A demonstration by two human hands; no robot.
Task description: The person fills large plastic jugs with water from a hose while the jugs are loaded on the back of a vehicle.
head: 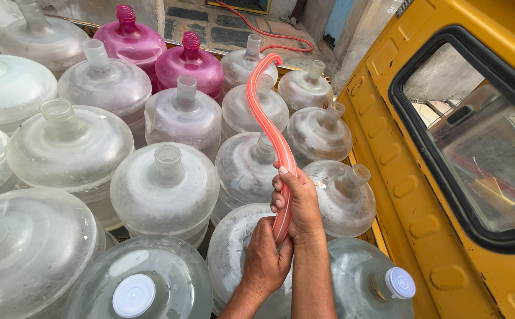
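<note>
We've got both hands on the red hose (275, 139). Left hand (266, 260) is clenched around its lower end, right hand (297, 207) grips just above, fingers (278, 188) wrapped round it, so it arcs steady over the clear water jugs (166, 189) beside the yellow truck cab (446, 147).

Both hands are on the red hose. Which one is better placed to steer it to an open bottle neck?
Probably the right hand. It grips the red hose higher up, level with the open bottle neck beside it. The left hand clasps the hose's lower part.
</note>
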